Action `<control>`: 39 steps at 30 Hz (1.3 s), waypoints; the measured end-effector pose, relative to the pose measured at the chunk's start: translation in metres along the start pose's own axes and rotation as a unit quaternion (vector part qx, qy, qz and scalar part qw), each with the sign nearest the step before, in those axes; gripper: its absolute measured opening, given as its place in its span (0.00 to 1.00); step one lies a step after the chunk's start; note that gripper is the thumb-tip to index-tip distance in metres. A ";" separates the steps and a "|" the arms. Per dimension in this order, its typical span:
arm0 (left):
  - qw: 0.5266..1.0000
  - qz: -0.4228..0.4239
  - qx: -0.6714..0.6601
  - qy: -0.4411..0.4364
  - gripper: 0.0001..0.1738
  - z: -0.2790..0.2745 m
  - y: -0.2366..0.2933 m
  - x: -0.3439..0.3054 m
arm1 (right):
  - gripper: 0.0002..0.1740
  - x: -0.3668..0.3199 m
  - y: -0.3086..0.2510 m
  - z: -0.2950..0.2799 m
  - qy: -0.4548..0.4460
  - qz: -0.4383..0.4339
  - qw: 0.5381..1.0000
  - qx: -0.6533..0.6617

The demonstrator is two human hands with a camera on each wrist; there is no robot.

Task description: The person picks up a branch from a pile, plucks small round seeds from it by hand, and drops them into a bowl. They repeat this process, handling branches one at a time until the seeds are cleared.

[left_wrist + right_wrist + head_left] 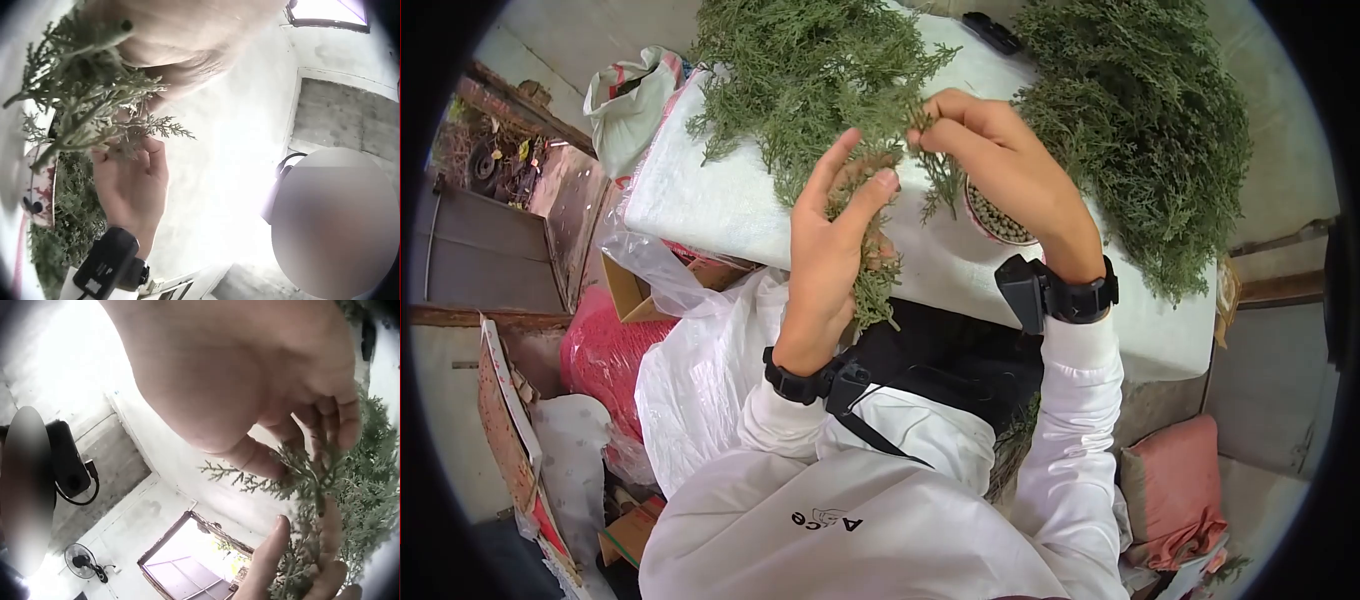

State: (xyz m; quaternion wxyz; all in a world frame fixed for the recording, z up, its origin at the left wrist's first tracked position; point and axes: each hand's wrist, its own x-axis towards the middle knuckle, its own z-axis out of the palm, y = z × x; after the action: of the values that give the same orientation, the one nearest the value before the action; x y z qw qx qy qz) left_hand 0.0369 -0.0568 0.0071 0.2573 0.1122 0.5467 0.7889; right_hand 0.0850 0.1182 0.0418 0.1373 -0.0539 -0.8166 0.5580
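My left hand (820, 265) holds a small bunch of green evergreen sprigs (878, 290) in its curled fingers, with the thumb and index finger pointing up. In the left wrist view, cut stem ends of the bunch (81, 122) show below the palm. Just to the right, my right hand (1015, 165) pinches a single evergreen sprig (943, 180) between thumb and fingertips. The right wrist view shows this sprig (306, 472) hanging close above the left thumb. A loose pile of light green sprigs (800, 75) lies behind the left hand.
Under the right wrist stands a bowl (974, 222) of small round greyish pellets. A larger, darker evergreen pile (1140, 140) covers the table's right side. A black object (992, 33) lies at the back of the white-covered table (720, 205). Clear plastic (645, 255) hangs at the left edge.
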 end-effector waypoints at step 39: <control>0.998 -0.006 0.025 -0.054 0.15 0.007 -0.030 -0.020 | 0.09 -0.124 0.001 0.041 0.163 0.235 0.954 0.087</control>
State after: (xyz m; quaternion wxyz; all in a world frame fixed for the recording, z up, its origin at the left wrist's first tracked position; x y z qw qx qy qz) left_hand 0.0661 -0.0535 -0.0160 0.2878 0.1576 0.5525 0.7662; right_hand 0.1921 0.0519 0.0069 0.1379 -0.3225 -0.6954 0.6272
